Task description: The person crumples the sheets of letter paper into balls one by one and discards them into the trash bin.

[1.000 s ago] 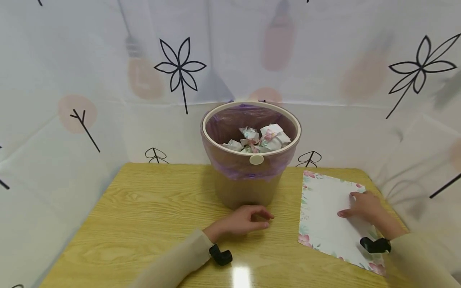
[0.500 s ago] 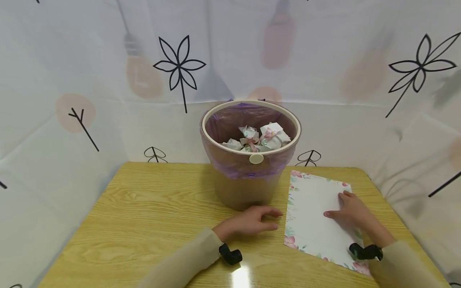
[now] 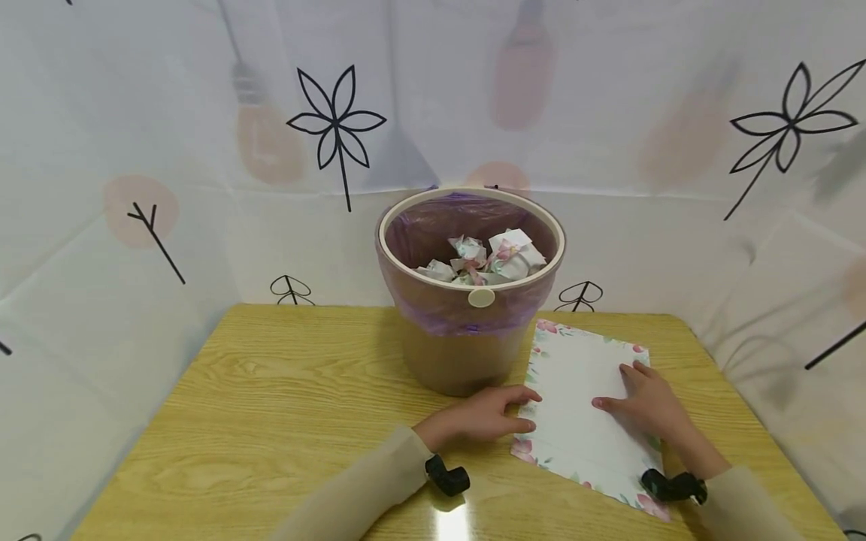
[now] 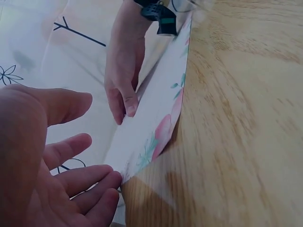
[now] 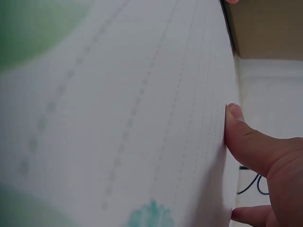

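Observation:
A white sheet of paper (image 3: 564, 398) with a printed border of pink flowers and green leaves lies on the table. On its right half rests my right hand (image 3: 646, 406), thumb and fingers spread against the surface. In the right wrist view, that thumb (image 5: 248, 142) touches the faintly dotted-lined sheet. My left hand (image 3: 483, 415) is at the sheet's left edge, its fingers loosely extended and slightly over the border. The left wrist view shows its fingertips (image 4: 111, 179) at the paper's edge; whether they press it I cannot tell. Neither hand curls around anything.
Behind my left hand stands a brown bin (image 3: 460, 364) with a pale rim and a purple liner. Several crumpled floral papers (image 3: 517, 255) lie inside it. The wood-grain table (image 3: 271, 391) is bordered by a white printed cloth (image 3: 419, 98). Each wrist wears a black camera.
My right hand has slid the sheet leftward across the table, closer to the bin. My left hand has shifted right and now meets the sheet's left edge.

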{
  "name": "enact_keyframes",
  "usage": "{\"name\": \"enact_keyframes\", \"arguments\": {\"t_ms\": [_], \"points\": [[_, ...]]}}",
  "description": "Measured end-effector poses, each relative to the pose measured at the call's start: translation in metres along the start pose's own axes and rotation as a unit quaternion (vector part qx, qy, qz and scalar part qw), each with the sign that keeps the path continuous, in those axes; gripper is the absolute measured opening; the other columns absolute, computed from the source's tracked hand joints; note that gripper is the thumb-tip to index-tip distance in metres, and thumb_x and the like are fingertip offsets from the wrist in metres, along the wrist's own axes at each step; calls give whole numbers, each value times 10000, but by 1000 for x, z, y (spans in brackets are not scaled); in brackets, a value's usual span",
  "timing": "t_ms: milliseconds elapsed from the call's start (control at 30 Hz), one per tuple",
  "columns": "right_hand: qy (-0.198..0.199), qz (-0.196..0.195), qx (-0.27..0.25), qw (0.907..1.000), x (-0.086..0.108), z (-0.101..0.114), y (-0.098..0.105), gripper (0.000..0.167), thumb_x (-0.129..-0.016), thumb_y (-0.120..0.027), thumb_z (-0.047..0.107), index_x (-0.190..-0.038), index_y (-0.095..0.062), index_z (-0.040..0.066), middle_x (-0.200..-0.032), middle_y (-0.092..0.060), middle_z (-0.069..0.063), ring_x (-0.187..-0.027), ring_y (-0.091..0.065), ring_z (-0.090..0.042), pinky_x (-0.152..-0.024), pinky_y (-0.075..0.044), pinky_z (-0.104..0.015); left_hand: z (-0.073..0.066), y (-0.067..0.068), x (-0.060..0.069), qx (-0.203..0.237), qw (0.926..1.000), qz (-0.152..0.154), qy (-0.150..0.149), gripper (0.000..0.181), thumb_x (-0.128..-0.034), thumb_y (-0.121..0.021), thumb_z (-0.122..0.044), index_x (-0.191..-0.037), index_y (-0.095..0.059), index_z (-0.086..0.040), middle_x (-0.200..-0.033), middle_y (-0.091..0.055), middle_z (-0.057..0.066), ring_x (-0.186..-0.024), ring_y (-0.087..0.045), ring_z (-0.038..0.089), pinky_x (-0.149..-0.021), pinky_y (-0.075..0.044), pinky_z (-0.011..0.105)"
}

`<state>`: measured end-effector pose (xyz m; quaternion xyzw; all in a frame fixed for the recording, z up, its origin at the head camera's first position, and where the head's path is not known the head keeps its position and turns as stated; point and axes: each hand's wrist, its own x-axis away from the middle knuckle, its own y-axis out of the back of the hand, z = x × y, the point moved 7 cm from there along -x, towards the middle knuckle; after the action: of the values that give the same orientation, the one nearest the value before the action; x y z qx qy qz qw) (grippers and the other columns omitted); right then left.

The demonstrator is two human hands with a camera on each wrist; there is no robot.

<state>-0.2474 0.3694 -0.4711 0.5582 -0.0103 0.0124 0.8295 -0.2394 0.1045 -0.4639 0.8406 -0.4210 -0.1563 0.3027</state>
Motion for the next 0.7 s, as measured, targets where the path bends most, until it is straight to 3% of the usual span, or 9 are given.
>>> {"name": "enact_keyframes", "arguments": {"t_ms": [167, 333, 567, 700], "points": [[-165, 158, -340, 9992, 4, 5, -2, 1106, -820, -747, 572, -1440, -263, -206, -1402, -316, -469, -1234, -363, -633, -946, -386, -697, -3, -1, -2, -227, 9997, 59, 4, 480, -988, -620, -364, -1421, -519, -183, -1435, -522, -30, -1298, -467, 76, -1030, -387, 215], [-231, 364, -784, 9960, 8, 14, -1, 1095, -855, -718, 562, -1500, -180, -141, -1371, -382, -456, -1101, -523, -575, -816, -509, -613, -8, -2, -2, -271, 9995, 147, 69, 534, -985, -618, -391, -1455, -476, -181, -1492, -456, -50, -1341, -422, 82, -1055, -369, 225], [232, 284, -1431, 9890, 19, 28, 5, 1064, -903, -720, 426, -1567, -24, -27, -1393, -349, -459, -967, -625, -445, -686, -573, -497, -10, -6, -5, -228, 9995, 192, 144, 592, -983, -617, -415, -1499, -412, -211, -1565, -360, -24, -1404, -346, 104, -1092, -343, 252], [564, 111, -1842, 9812, 25, 36, 9, 1130, -857, -796, 329, -1605, 27, 129, -1397, -360, -445, -883, -655, -366, -603, -580, -405, -11, -6, -7, -187, 9996, 111, 177, 620, -987, -599, -438, -1521, -369, -223, -1606, -282, -4, -1444, -281, 124, -1121, -315, 278]]}}
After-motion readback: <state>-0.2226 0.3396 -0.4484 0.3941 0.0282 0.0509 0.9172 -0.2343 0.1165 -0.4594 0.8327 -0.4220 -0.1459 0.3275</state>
